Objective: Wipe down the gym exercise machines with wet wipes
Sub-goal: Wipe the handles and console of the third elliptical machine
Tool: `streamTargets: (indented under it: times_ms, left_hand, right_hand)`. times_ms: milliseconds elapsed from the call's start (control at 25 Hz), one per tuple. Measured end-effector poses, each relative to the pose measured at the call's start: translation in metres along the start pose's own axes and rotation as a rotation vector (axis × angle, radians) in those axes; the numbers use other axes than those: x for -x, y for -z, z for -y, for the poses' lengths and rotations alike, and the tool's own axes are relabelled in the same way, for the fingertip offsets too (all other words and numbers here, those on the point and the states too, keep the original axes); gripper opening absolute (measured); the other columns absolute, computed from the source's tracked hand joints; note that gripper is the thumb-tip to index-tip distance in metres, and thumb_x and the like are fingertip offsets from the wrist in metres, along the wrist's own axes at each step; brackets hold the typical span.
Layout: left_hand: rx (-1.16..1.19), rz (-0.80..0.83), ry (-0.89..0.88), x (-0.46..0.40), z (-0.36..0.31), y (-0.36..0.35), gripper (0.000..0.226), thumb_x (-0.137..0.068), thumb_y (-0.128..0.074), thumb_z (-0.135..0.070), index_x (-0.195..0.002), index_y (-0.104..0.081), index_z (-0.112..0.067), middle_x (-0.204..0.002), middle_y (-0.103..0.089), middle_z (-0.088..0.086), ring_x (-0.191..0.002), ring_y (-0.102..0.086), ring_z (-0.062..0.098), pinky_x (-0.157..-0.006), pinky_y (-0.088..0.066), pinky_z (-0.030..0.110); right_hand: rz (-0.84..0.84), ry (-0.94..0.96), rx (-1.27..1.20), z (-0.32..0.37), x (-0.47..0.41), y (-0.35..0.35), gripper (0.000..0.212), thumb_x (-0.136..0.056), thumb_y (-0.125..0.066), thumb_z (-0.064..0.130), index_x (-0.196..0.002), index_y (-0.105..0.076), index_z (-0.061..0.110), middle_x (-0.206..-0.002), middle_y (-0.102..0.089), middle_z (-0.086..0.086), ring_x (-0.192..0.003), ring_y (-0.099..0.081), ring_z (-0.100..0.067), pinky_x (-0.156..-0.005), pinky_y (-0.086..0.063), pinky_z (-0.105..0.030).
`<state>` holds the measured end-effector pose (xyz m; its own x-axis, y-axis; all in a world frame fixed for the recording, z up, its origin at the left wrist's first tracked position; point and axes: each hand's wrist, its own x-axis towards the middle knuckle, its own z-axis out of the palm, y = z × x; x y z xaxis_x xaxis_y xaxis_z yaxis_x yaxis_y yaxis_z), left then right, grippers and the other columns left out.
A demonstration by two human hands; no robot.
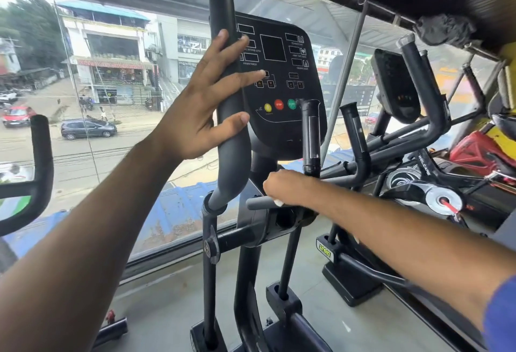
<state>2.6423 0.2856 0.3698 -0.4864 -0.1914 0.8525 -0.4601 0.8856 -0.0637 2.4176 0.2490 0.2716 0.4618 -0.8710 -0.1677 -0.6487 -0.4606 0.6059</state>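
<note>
Street beyond the gym window
Dark car (88,129) and red car (17,116) far left, below a white building (111,53)

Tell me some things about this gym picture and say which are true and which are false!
1. The left hand rests with straight fingers on the tall black curved handlebar. True.
2. The right hand is up pressing the round red stop button. False: it is low down, holding a white wet wipe on the short grey horizontal grip.
3. The black console panel has yellow, red and green round buttons. True.
4. A curtain covers the window. False: the large glass window is bare, showing a street with cars.
5. Another black exercise machine stands to the right. True.
</note>
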Motion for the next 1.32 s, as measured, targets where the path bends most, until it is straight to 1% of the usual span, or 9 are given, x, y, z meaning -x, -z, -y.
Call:
streamTargets:
  times_ms: [120,280,560,720,880,1000,1080,1200,1320]
  left_hand:
    - [0.006,-0.016,-0.004,0.0,0.001,0.0,0.055,-0.1,-0.055,-0.032,-0.146,-0.055,-0.002,-0.165,-0.026,0.027,-0.158,-0.006,0.049,-0.13,-0.009,0.055]
    - [0.023,-0.039,0.003,0.001,0.001,-0.005,0.055,-0.101,-0.053,-0.031,-0.146,-0.054,-0.001,-0.165,-0.027,0.028,-0.158,-0.006,0.049,-0.129,-0.01,0.059]
    - [0.01,-0.026,0.001,0.001,0.0,-0.004,0.053,-0.1,-0.05,-0.028,-0.145,-0.054,0.002,-0.163,-0.027,0.032,-0.157,-0.007,0.052,-0.128,-0.01,0.059]
    - [0.002,-0.001,0.014,0.0,-0.001,-0.003,0.056,-0.1,-0.051,-0.028,-0.147,-0.051,0.003,-0.164,-0.022,0.035,-0.156,-0.005,0.054,-0.128,-0.009,0.06]
    - [-0.008,-0.003,0.036,0.0,0.001,-0.001,0.066,-0.098,-0.057,-0.029,-0.154,-0.042,0.002,-0.167,-0.011,0.035,-0.157,0.001,0.052,-0.128,-0.006,0.063]
    - [-0.023,0.026,0.075,0.001,-0.002,0.0,0.072,-0.097,-0.059,-0.031,-0.158,-0.036,0.001,-0.169,-0.009,0.032,-0.158,0.002,0.049,-0.129,-0.005,0.06]
    - [-0.038,0.038,0.086,0.002,-0.004,0.002,0.073,-0.098,-0.059,-0.034,-0.159,-0.035,-0.001,-0.17,-0.009,0.029,-0.159,0.002,0.046,-0.13,-0.006,0.058]
    - [-0.052,0.056,0.112,0.003,-0.011,0.006,0.077,-0.097,-0.062,-0.041,-0.161,-0.034,-0.007,-0.172,-0.008,0.023,-0.161,0.002,0.04,-0.131,-0.007,0.051]
    - [-0.069,0.075,0.148,0.003,-0.018,0.008,0.093,-0.093,-0.061,-0.068,-0.163,-0.032,-0.014,-0.174,-0.006,0.016,-0.162,0.003,0.031,-0.131,-0.008,0.047]
  right_hand:
    - [0.158,0.124,0.007,-0.029,0.017,0.029,0.017,-0.08,-0.062,0.0,-0.093,-0.07,0.009,-0.095,-0.06,-0.009,-0.079,-0.058,-0.032,-0.066,-0.044,-0.033]
    - [0.091,0.224,0.133,-0.025,0.016,0.013,0.007,-0.08,-0.064,0.002,-0.086,-0.063,0.007,-0.092,-0.059,-0.007,-0.075,-0.057,-0.03,-0.068,-0.052,-0.038]
    - [0.042,0.012,-0.098,0.015,-0.062,-0.026,0.021,-0.094,-0.055,0.005,-0.075,-0.047,0.01,-0.083,-0.051,-0.007,-0.079,-0.062,-0.033,-0.068,-0.05,-0.034]
    - [0.142,0.083,-0.187,0.006,-0.064,-0.015,0.009,-0.09,-0.059,0.005,-0.096,-0.066,0.001,-0.1,-0.061,-0.012,-0.08,-0.065,-0.034,-0.058,-0.043,-0.03]
    - [0.187,0.204,0.006,-0.014,-0.026,0.002,0.019,-0.082,-0.064,0.003,-0.098,-0.072,0.008,-0.097,-0.065,-0.009,-0.08,-0.065,-0.033,-0.065,-0.048,-0.036]
    - [0.136,0.205,0.112,-0.017,-0.001,0.011,0.012,-0.081,-0.066,0.001,-0.084,-0.06,0.01,-0.078,-0.049,-0.002,-0.076,-0.057,-0.031,-0.069,-0.053,-0.039]
    - [0.072,0.186,0.14,-0.01,0.002,0.008,0.013,-0.084,-0.064,-0.001,-0.085,-0.058,0.011,-0.084,-0.053,-0.003,-0.079,-0.059,-0.032,-0.07,-0.053,-0.04]
    - [-0.011,0.145,0.131,0.004,-0.015,-0.014,0.019,-0.09,-0.058,-0.001,-0.106,-0.065,0.007,-0.107,-0.064,-0.01,-0.094,-0.068,-0.033,-0.068,-0.052,-0.039]
    - [-0.075,0.04,0.098,0.012,-0.036,-0.033,0.015,-0.094,-0.059,0.005,-0.107,-0.066,0.007,-0.111,-0.067,-0.009,-0.1,-0.071,-0.03,-0.072,-0.058,-0.038]
